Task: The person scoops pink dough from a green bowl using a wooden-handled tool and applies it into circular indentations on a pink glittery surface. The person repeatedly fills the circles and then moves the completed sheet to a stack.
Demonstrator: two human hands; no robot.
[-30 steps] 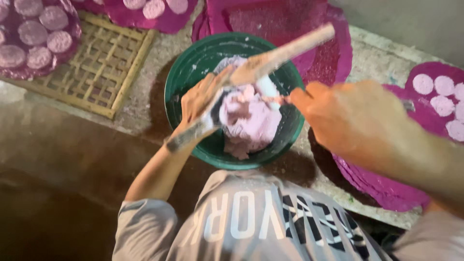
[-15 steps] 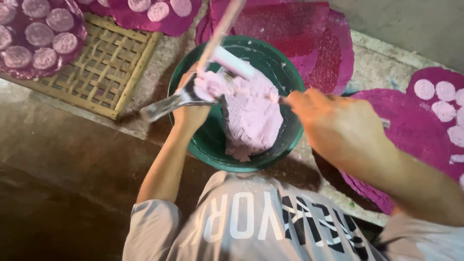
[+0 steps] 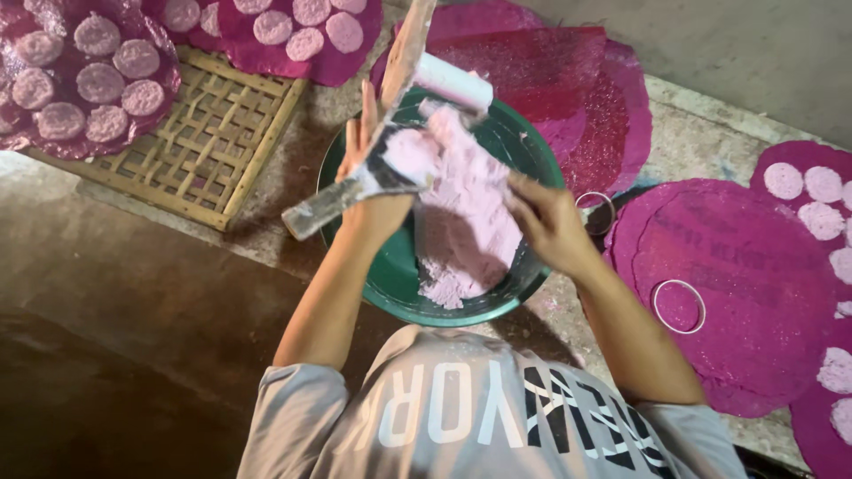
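The left hand [image 3: 377, 191] is raised over the left rim of a green bowl [image 3: 395, 275] that sits on the worktop [image 3: 692, 133]. Its fingers point up and away, and its grip is pressed around a long flat stick [image 3: 390, 115] smeared with pale pink paste. The stick lies across the palm, its long axis running on a steep diagonal: the lower end points down and to the left, out past the bowl's rim, and the upper end climbs up and slightly right beyond the top edge of the view.

The right hand [image 3: 550, 222] is inside the bowl at its right side, fingers bent and pressed onto a mound of pink dough [image 3: 466, 213]. Whether it pinches any dough or only pushes on it cannot be told. The dough fills the middle of the bowl, lying between the two hands, touching the stick near the left palm and stretching as a long mass from the far rim down towards the near one. A white roller [image 3: 454, 82] rests at the far rim, just above the dough.

To the left lies a woven bamboo tray [image 3: 209, 146], partly covered by a magenta sheet [image 3: 53, 27] bearing round pink discs [image 3: 118, 58]. More magenta sheets spread on the right, with a metal ring [image 3: 679, 306] on one.
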